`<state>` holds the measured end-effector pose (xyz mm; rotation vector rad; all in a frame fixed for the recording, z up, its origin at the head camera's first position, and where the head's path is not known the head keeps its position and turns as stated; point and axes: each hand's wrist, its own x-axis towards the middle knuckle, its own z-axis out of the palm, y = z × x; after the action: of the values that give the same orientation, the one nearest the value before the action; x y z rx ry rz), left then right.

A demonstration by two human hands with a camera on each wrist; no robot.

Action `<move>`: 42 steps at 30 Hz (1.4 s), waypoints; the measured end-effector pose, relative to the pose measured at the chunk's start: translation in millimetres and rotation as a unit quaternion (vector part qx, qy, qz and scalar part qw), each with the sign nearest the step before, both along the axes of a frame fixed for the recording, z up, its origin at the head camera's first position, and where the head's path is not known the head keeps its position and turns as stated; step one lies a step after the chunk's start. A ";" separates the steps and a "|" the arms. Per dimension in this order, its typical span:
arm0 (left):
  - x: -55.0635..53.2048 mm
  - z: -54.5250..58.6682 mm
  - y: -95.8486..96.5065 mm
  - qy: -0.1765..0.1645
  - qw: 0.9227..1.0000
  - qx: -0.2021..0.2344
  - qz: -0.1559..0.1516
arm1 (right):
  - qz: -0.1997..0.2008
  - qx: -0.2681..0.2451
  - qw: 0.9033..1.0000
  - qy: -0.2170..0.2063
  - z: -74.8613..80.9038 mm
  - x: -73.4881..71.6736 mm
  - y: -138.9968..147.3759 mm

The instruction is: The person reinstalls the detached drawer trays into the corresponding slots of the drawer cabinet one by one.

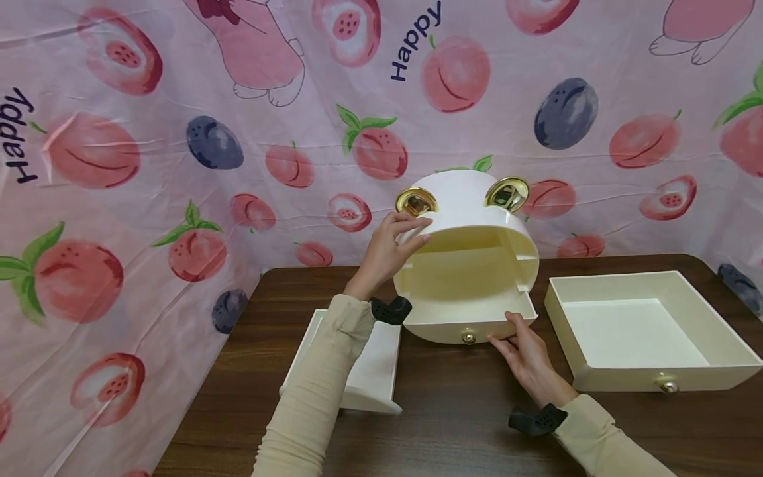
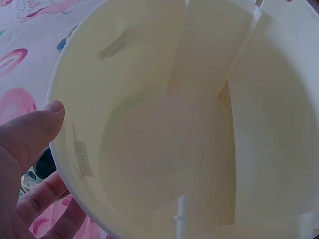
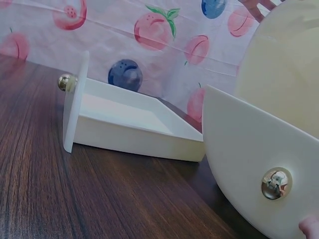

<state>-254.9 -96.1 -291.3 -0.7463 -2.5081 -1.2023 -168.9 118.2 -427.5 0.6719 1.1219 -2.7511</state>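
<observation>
In the middle of the head view stands a cream, rounded storage box (image 1: pixel 461 189) with two gold, eye-like rings on top and its hollow front facing me. My left hand (image 1: pixel 384 250) grips its upper left rim; in the left wrist view the thumb (image 2: pixel 37 127) lies on the inner side and the fingers outside. Across the bottom of the opening sits a drawer (image 1: pixel 432 332) with a curved front and a small metal knob (image 1: pixel 468 337). My right hand (image 1: pixel 530 361) holds the right end of that front, one finger at its top edge and the thumb lower down.
A second drawer (image 1: pixel 377 361) lies on the dark wood table (image 1: pixel 453 424) at left, partly behind my left sleeve. At right rests a larger drawer (image 1: pixel 632 379), its knob toward me. A pink fruit-print cloth (image 1: pixel 286 225) hangs behind the table and along its left.
</observation>
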 end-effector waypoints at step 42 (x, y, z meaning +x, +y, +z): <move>-1.1 -0.8 -0.4 0.013 1.000 -0.002 -0.011 | -0.020 0.018 1.000 -0.010 0.1 -11.4 -4.4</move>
<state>-256.0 -96.5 -292.1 -0.7885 -2.4883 -1.1877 -180.4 113.9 -427.4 0.7324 1.1689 -2.7574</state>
